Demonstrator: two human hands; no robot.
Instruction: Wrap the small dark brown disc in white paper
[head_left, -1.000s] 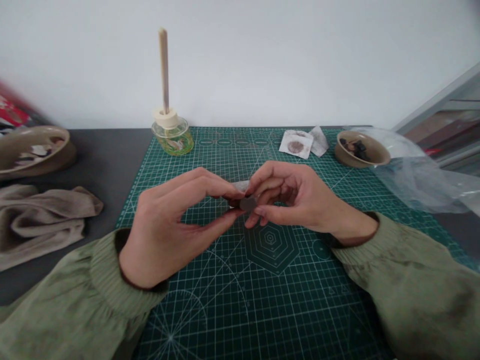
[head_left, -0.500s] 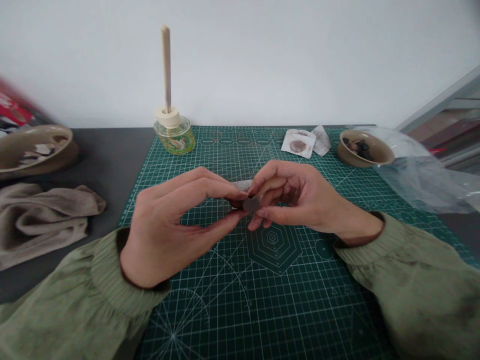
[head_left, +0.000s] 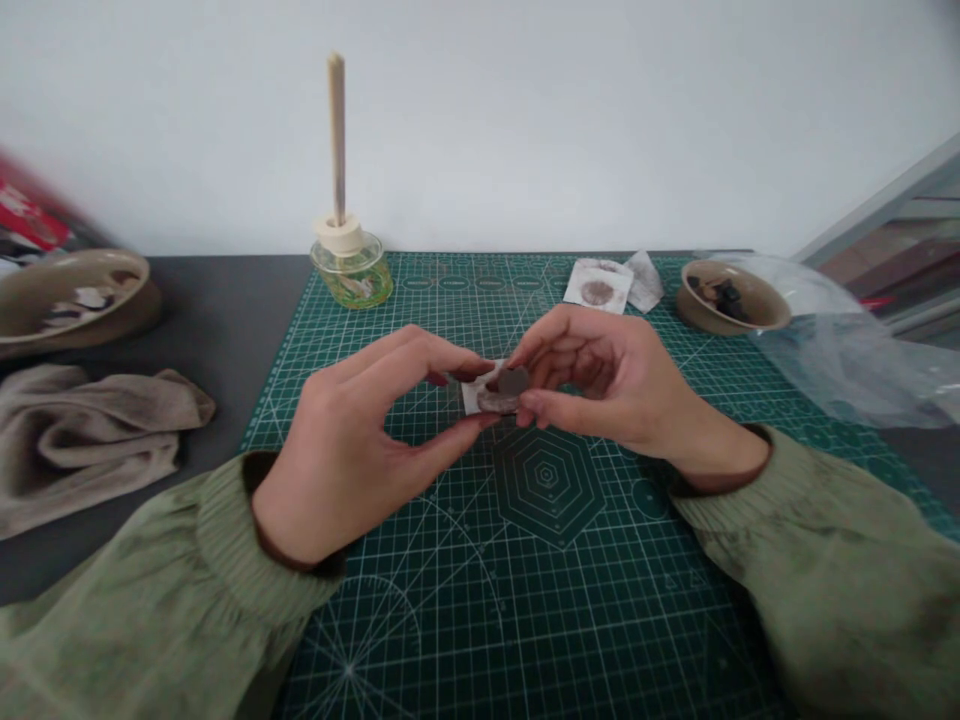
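Observation:
Over the middle of the green cutting mat (head_left: 450, 610), my right hand (head_left: 600, 385) pinches a small flat grey-brown disc (head_left: 514, 382) on edge between thumb and fingertips. My left hand (head_left: 360, 430) is just to the left of it, thumb and forefinger apart with a gap between them. Behind the disc and between both hands' fingertips shows a small white paper square (head_left: 472, 396) with a brown stain. The left fingertips overlap its edges in view; whether they touch it I cannot tell.
At the back stand a reed diffuser (head_left: 352, 275) and stained white paper squares (head_left: 615, 275). A brown bowl of dark pieces (head_left: 772, 308) and clear plastic (head_left: 847, 370) are at right. On the left lie another bowl (head_left: 139, 305) and a brown cloth (head_left: 90, 430).
The left thumb and forefinger have come away from the disc and spread apart. In the right hand, the disc has shifted slightly right and up, and more of the stained paper square shows.

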